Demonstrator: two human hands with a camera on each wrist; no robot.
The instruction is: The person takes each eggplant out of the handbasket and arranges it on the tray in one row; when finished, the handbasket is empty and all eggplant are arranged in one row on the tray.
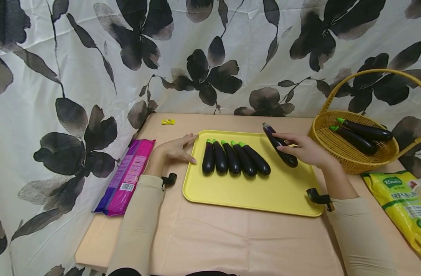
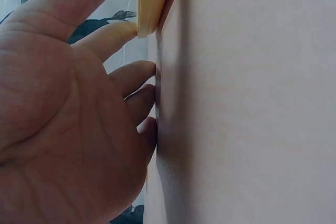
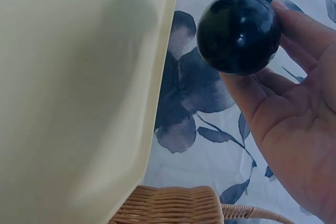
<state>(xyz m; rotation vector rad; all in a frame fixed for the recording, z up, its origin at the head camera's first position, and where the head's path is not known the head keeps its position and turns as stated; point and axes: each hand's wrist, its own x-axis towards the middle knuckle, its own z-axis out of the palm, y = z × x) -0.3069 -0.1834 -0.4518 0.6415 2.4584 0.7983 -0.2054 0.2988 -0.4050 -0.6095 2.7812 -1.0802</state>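
Observation:
My right hand (image 1: 300, 147) pinches a dark eggplant (image 1: 277, 143) between thumb and fingers, above the right part of a yellow tray (image 1: 231, 193). Its rounded end faces the camera in the right wrist view, where the eggplant (image 3: 239, 35) hangs apart from the tray (image 3: 105, 103). Several more eggplants (image 1: 233, 158) with green stem ends lie side by side on the tray. At the tray's left edge is my left hand (image 1: 174, 149), thumb over the rim. In the left wrist view its index finger touches the tray edge (image 2: 149, 9) while the other fingertips meet the tabletop.
A wicker basket (image 1: 352, 163) with a tall handle stands at the right, holding two eggplants (image 1: 364, 132). A yellow-green bag (image 1: 400, 207) lies in front of it. A pink-purple packet (image 1: 127, 180) lies left, and a small yellow wrapper (image 1: 168, 122) behind. A floral curtain (image 1: 203, 46) hangs behind the table.

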